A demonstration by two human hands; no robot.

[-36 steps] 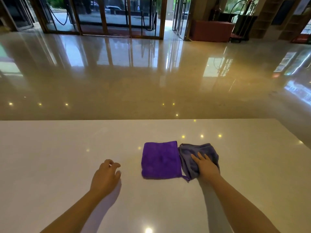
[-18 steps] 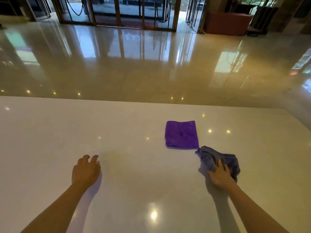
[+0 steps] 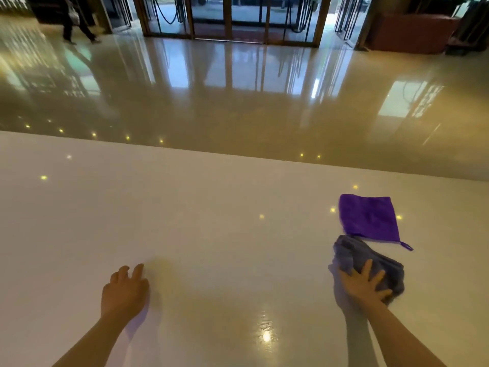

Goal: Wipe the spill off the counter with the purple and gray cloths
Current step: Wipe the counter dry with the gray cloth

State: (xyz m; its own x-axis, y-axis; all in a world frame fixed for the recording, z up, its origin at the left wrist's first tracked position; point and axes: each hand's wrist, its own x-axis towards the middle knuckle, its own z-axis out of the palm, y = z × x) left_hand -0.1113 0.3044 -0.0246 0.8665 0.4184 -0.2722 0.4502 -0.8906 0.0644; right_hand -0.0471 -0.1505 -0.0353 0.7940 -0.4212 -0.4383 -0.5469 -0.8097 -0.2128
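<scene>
A folded purple cloth (image 3: pixel 369 218) lies flat on the white counter (image 3: pixel 185 207) at the right, a small loop at its near right corner. Just in front of it a crumpled gray cloth (image 3: pixel 352 254) sits bunched under my right hand (image 3: pixel 363 287), whose spread fingers press down on its near part. My left hand (image 3: pixel 124 294) rests palm down on the bare counter far to the left, holding nothing, fingers slightly apart. A faint yellowish patch (image 3: pixel 164 271) shows on the counter beside the left fingertips; I cannot tell whether it is a spill or a reflection.
The counter's far edge (image 3: pixel 238 154) runs across the view, with a glossy lobby floor beyond. Glass doors (image 3: pixel 227 17) stand at the back. A person (image 3: pixel 76 19) walks at the far left. A red-brown block (image 3: pixel 412 33) stands at the back right. Ceiling lights reflect on the counter.
My right hand has dragged the gray cloth off the purple cloth's side toward me. The view has swung left, so both cloths now appear further right. The left hand stays flat.
</scene>
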